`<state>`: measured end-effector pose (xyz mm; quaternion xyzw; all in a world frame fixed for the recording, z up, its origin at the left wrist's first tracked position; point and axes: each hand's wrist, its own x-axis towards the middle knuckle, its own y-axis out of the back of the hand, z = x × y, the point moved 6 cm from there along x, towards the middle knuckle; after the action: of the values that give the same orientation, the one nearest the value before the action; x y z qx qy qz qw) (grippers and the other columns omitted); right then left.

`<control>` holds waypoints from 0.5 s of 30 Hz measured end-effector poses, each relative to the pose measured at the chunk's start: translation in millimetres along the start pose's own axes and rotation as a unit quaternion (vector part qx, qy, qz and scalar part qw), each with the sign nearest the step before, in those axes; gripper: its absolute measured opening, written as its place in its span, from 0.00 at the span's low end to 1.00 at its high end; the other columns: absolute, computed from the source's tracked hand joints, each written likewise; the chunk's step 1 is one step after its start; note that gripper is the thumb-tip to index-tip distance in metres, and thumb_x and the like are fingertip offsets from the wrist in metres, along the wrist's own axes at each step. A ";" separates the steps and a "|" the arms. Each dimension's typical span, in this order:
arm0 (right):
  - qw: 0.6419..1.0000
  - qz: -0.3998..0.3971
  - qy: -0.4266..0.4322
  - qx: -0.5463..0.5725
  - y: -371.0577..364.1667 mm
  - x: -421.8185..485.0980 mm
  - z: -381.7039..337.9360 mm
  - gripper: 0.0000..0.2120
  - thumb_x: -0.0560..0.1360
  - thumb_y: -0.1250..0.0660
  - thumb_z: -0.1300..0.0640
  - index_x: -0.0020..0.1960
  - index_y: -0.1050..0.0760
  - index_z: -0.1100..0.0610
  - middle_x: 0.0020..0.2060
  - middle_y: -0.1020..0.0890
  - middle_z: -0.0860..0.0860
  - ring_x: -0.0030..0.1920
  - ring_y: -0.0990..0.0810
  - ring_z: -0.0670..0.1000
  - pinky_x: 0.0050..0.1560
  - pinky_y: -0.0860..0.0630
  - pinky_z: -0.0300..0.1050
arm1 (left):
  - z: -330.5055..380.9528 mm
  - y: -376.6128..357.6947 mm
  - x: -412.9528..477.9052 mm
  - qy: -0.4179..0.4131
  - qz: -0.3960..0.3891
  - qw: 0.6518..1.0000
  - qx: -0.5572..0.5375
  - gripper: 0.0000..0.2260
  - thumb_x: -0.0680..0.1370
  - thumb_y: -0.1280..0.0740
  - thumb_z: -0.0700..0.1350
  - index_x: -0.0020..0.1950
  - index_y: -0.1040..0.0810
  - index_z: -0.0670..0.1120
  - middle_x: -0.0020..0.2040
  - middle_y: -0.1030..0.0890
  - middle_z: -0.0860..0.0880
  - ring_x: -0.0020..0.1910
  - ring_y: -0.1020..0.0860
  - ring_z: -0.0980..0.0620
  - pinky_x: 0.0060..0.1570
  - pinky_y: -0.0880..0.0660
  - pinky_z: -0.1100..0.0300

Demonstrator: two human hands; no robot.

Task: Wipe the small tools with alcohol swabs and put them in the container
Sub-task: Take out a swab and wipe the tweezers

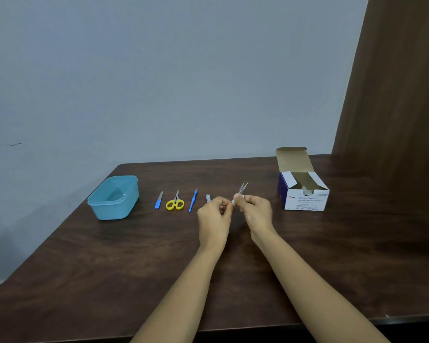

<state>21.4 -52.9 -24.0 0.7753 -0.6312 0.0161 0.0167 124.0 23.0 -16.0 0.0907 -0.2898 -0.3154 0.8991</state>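
The thin metal tweezers (242, 188) are off the bench, gripped near their lower end by the curled fingers (248, 199) of the right hand (256, 211). The two slim prongs rise tilted up and away past the fingertips. The left hand (214, 215) meets it thumb to thumb, its fingers bent in and pinching a small white swab (232, 201) against the tweezers' lower end. Both forearms reach in bare from the near edge and both wrists are raised above the wood.

Just beyond the left knuckles lies a small steel nail clipper (208, 198). Farther out to the left of those fingers, in a row, lie a slim blue-handled tool (193, 200), scissors (175, 201) with yellow plastic loops and short steel blades, and a flat nail file (159, 200) with a blue grip. Past the row stands the container (109, 211), a light blue plastic tub with rounded corners, open-topped, with nothing showing inside.

To the right of the right hand's fingers, well apart, stands a white and purple cardboard box (305, 196) of alcohol swabs, its lid flap standing up and white packets showing in the front cut-out.

The bench (134, 268) is dark wood-grain, set against a pale grey wall (159, 82), with a brown curtain (394, 82) at the far right.
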 end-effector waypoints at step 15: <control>0.998 0.018 -0.043 0.040 8.0 0.3 0.3 0.08 0.71 0.26 0.56 0.34 0.19 0.56 0.28 0.22 0.50 0.31 0.26 0.44 0.38 0.29 0.36 | 7.0 -2.1 -3.9 -0.034 -0.014 0.998 0.052 0.03 0.76 0.31 0.43 0.46 0.16 0.48 0.38 0.17 0.54 0.37 0.20 0.59 0.40 0.27 0.69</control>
<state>13.6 -54.9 -24.2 0.7637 -0.6441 0.0081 -0.0419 116.4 23.9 -12.8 0.1307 -0.3348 -0.3154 0.8783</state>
